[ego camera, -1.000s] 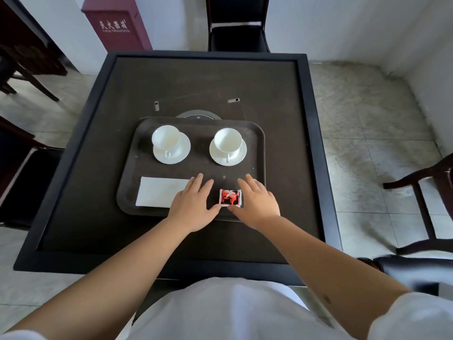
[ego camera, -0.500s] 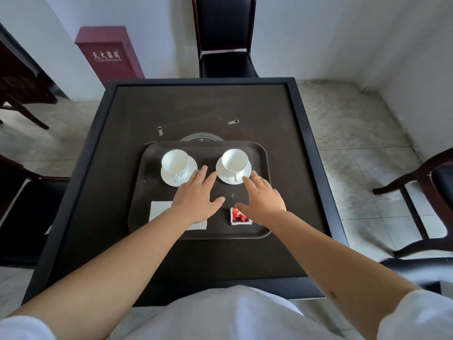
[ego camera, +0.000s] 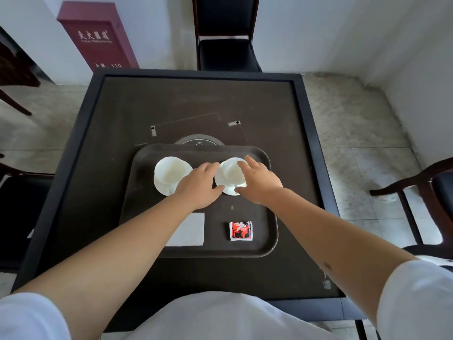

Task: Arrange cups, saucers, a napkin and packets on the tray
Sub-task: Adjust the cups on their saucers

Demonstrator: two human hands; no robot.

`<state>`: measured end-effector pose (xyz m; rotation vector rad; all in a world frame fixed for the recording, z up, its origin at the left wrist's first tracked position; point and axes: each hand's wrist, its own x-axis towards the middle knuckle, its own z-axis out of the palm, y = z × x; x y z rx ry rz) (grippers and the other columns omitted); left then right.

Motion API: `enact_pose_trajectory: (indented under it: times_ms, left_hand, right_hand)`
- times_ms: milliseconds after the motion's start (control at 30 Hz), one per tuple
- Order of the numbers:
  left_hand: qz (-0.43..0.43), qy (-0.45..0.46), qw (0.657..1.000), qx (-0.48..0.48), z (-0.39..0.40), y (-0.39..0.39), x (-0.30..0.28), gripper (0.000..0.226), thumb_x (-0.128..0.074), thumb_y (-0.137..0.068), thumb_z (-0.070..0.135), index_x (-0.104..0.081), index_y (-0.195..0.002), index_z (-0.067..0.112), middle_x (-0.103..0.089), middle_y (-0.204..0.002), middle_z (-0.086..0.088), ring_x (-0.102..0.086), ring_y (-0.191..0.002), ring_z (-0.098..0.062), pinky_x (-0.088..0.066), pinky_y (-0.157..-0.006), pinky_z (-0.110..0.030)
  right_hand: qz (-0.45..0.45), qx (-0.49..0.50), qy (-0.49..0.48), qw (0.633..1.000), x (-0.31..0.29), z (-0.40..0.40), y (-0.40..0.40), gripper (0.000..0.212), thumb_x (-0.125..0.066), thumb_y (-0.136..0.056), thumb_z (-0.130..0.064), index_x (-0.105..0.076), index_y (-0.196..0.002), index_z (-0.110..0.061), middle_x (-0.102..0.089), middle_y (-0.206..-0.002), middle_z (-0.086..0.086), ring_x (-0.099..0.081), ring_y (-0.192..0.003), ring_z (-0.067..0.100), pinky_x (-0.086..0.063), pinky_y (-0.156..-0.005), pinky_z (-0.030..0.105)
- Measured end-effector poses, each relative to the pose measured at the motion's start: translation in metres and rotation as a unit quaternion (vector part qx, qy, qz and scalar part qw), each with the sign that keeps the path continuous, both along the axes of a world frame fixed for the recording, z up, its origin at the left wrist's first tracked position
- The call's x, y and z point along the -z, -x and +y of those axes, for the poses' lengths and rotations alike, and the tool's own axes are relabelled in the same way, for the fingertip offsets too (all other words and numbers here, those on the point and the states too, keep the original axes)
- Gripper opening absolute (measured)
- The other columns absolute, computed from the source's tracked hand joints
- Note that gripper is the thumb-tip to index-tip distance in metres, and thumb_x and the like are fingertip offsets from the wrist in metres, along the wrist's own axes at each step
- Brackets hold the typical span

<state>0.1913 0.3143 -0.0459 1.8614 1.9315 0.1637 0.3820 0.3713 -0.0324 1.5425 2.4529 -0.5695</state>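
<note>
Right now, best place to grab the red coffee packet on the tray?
Pinch the red-and-white coffee packet by its near edge, coming from the person's side. It lies flat on the dark brown plastic tray with bare tray on all sides, apart from the white folded napkin, so a fingertip grip under that edge looks easiest.
</note>
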Motion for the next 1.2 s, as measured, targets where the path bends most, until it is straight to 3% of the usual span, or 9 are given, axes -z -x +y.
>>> enact_pose_trajectory:
  times_ms: [167, 267, 400, 500, 667, 833, 967, 1100, 1200]
  left_hand:
    - [-0.202, 0.103, 0.964, -0.138, 0.022, -0.009, 0.012, 0.058, -0.061, -0.094, 0.032, -0.038, -0.145, 0.019, -0.054, -0.139, -0.003, -0.054, -0.119, -0.024, -0.041, -0.09, -0.032]
    - [-0.228, 0.135, 0.952, -0.154, 0.031, -0.014, 0.016, 0.055, -0.064, -0.093, 0.031, -0.042, -0.142, 0.019, -0.06, -0.13, -0.001, -0.057, -0.113, -0.024, -0.045, -0.094, -0.035]
    - [-0.261, 0.148, 0.936, -0.183, 0.038, -0.02, 0.022, 0.043, -0.067, -0.089, 0.019, -0.051, -0.129, 0.019, -0.068, -0.108, -0.002, -0.065, -0.098, -0.026, -0.054, -0.09, -0.046]
    - [-0.276, 0.161, 0.921, -0.223, 0.042, -0.021, 0.026, 0.034, -0.065, -0.088, 0.013, -0.054, -0.118, 0.021, -0.069, -0.094, 0.001, -0.071, -0.083, -0.019, -0.061, -0.074, -0.036]
    - [-0.381, 0.165, 0.859, -0.3, 0.042, -0.02, 0.031, 0.033, -0.061, -0.092, 0.008, -0.056, -0.124, 0.016, -0.066, -0.101, 0.0, -0.074, -0.074, -0.013, -0.056, -0.058, -0.024]
    - [-0.376, 0.151, 0.875, -0.264, 0.034, -0.02, 0.033, 0.038, -0.062, -0.094, 0.02, -0.055, -0.131, 0.025, -0.065, -0.115, 0.007, -0.063, -0.102, -0.018, -0.054, -0.071, -0.029]
    - [-0.35, 0.148, 0.884, -0.274, 0.038, -0.022, 0.033, 0.037, -0.064, -0.092, 0.015, -0.055, -0.126, 0.026, -0.066, -0.109, 0.004, -0.063, -0.099, -0.022, -0.056, -0.063, -0.028]
    - [-0.309, 0.14, 0.908, -0.246, 0.045, -0.023, 0.03, 0.034, -0.061, -0.092, 0.013, -0.059, -0.125, 0.024, -0.068, -0.106, -0.002, -0.064, -0.1, -0.026, -0.061, -0.071, -0.038]
    - [-0.229, 0.117, 0.954, -0.153, 0.049, -0.021, 0.029, 0.042, -0.057, -0.095, 0.015, -0.056, -0.136, 0.025, -0.065, -0.122, -0.004, -0.06, -0.106, -0.026, -0.055, -0.086, -0.041]
  right_hand:
    - [-0.03, -0.009, 0.062, 0.998, 0.006, 0.033, 0.012, 0.097, -0.076, -0.081, -0.025, -0.012, -0.153, -0.026, 0.004, -0.163, -0.005, -0.027, -0.14, 0.03, -0.049, -0.09, 0.046]
    - [-0.052, -0.064, 0.094, 0.992, 0.007, 0.05, 0.018, 0.104, -0.076, -0.082, -0.022, -0.003, -0.155, -0.028, 0.013, -0.163, -0.006, -0.032, -0.139, 0.032, -0.05, -0.089, 0.04]
    - [-0.074, -0.132, 0.109, 0.982, 0.005, 0.063, 0.024, 0.101, -0.078, -0.08, -0.023, -0.012, -0.155, -0.027, -0.013, -0.163, -0.003, -0.042, -0.134, 0.03, -0.049, -0.091, 0.038]
    - [-0.077, -0.145, 0.099, 0.981, 0.005, 0.066, 0.024, 0.099, -0.079, -0.078, -0.026, -0.016, -0.154, -0.027, -0.029, -0.157, -0.003, -0.052, -0.123, 0.029, -0.053, -0.086, 0.041]
    - [-0.068, -0.104, 0.067, 0.99, 0.01, 0.061, 0.024, 0.097, -0.079, -0.075, -0.041, -0.02, -0.152, -0.03, -0.041, -0.148, -0.005, -0.055, -0.117, 0.029, -0.05, -0.071, 0.037]
    - [-0.046, -0.024, 0.046, 0.998, 0.017, 0.048, 0.024, 0.088, -0.075, -0.073, -0.056, -0.033, -0.141, -0.021, -0.052, -0.134, 0.002, -0.06, -0.107, 0.03, -0.045, -0.063, 0.036]
    - [-0.035, -0.017, 0.056, 0.998, 0.017, 0.044, 0.023, 0.078, -0.071, -0.077, -0.055, -0.035, -0.136, -0.018, -0.055, -0.124, 0.005, -0.061, -0.097, 0.031, -0.044, -0.06, 0.035]
    - [-0.056, -0.014, 0.035, 0.998, 0.004, 0.063, 0.017, 0.039, -0.053, -0.093, -0.046, -0.052, -0.127, -0.026, -0.061, -0.114, 0.003, -0.056, -0.086, 0.026, -0.038, -0.055, 0.03]
    - [-0.036, -0.005, 0.007, 0.999, -0.002, 0.073, 0.021, 0.023, -0.05, -0.097, -0.033, -0.063, -0.114, -0.024, -0.061, -0.109, 0.004, -0.058, -0.09, 0.029, -0.044, -0.066, 0.033]
